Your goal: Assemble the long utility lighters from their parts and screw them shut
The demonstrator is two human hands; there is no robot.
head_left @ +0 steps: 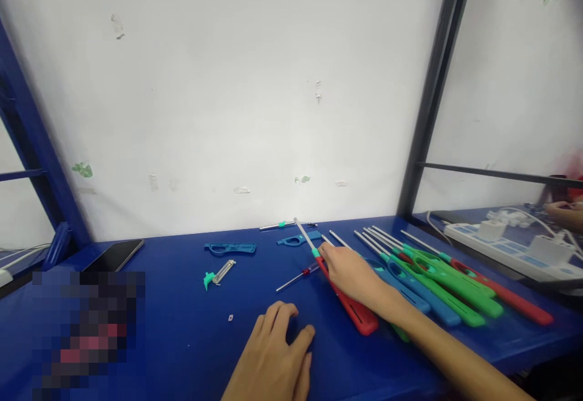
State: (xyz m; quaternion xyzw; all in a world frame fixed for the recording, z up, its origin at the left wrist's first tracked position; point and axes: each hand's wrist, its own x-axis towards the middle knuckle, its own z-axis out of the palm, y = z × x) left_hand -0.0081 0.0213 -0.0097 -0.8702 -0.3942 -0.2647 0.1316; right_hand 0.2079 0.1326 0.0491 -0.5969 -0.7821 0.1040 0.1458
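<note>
My right hand (353, 276) lies closed over a red long-nosed lighter (353, 310) on the blue table (182, 328), its fingers pinching near the teal collar where the metal tube (304, 236) begins. My left hand (276, 352) rests on the table near the front edge, fingers loosely curled and apart, holding nothing. To the right of my right hand lie several assembled lighters in green (455, 285), blue (428, 304) and red (514, 301), side by side with their metal tubes pointing away from me.
Loose parts lie further left: a blue handle shell (230, 248), another blue shell (298, 239), a teal trigger with a metal piece (217, 274), a thin rod (294, 278). A phone (113, 256) lies at the left. A white power strip (510, 244) and another person's hand (565, 214) are at the right.
</note>
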